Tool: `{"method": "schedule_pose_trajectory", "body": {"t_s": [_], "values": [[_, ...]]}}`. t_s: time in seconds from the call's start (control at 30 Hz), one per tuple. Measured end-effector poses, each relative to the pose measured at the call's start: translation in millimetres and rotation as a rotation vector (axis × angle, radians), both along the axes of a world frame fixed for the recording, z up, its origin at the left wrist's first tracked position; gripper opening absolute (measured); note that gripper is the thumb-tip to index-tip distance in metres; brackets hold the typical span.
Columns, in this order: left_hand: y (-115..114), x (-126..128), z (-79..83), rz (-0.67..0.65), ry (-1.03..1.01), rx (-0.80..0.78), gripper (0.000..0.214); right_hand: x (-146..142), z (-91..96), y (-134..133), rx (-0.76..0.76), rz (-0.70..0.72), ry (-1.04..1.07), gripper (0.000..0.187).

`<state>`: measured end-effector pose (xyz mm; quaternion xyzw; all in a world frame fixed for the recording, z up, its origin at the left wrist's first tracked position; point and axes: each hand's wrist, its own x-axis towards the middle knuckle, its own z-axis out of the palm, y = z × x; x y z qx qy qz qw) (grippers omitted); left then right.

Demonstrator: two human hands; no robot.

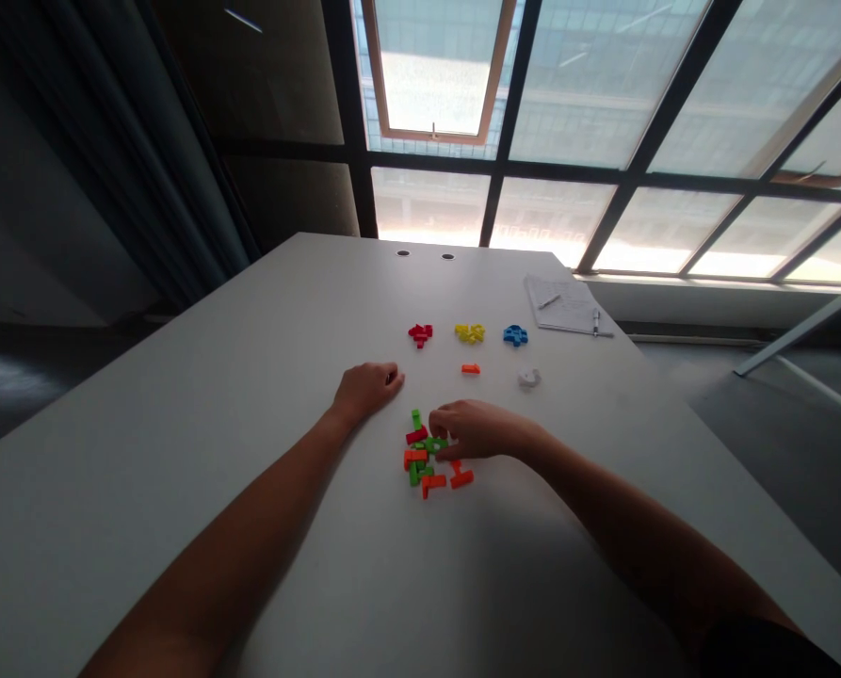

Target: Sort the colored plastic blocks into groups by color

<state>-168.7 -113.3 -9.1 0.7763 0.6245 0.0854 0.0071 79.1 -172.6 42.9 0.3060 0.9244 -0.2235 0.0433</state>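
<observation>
My right hand [473, 429] reaches into a mixed pile of small plastic blocks, its thumb and fingers apart around a green block [434, 444]. I cannot tell whether they touch it. By these fingers lie a red block [415, 436], an orange block [415, 457] and more green pieces. Two orange blocks, one T-shaped [462, 476] and one angled [432, 483], sit at the near side of the pile. My left hand [370, 387] rests on the table to the pile's upper left, fingers curled in, with nothing visible in them.
Beyond my hands stand small groups of red blocks [421, 334], yellow blocks [470, 333] and blue blocks [515, 335]. Nearer are a single orange block [470, 369] and white pieces [529, 378]. Paper [568, 306] with pens lies at the white table's [250, 348] right edge.
</observation>
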Motion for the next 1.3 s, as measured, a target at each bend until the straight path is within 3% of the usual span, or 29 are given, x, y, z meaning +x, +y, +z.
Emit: {"method": "schedule_pose_trajectory", "body": {"t_s": [0.13, 0.27, 0.43, 0.7, 0.87, 1.03, 1.3], "values": [[0, 0, -1.3, -0.004, -0.007, 0.002, 0.043, 13, 3.9, 11, 0.003, -0.059, 0.005, 0.019], [2, -1, -3.6, -0.008, -0.012, 0.003, 0.043, 39, 5.2, 32, 0.157, -0.218, 0.028, 0.014], [3, -1, -5.2, 0.005, -0.010, -0.008, 0.043, 62, -6.2, 52, 0.324, -0.398, -0.051, 0.014], [3, -1, -4.2, -0.003, -0.012, -0.003, 0.042, 62, -13.5, 55, 0.325, -0.390, -0.069, 0.021], [2, 0, -4.2, -0.002, -0.015, -0.005, 0.042, 49, -13.4, 47, 0.313, -0.339, -0.003, 0.017], [1, 1, -3.0, -0.004, -0.021, 0.001, 0.043, 14, -26.1, 39, 0.378, -0.373, 0.073, 0.014], [0, 1, -1.1, -0.009, -0.031, -0.007, 0.043, -31, -47.7, 74, 0.442, -0.431, 0.130, 0.019]]}}
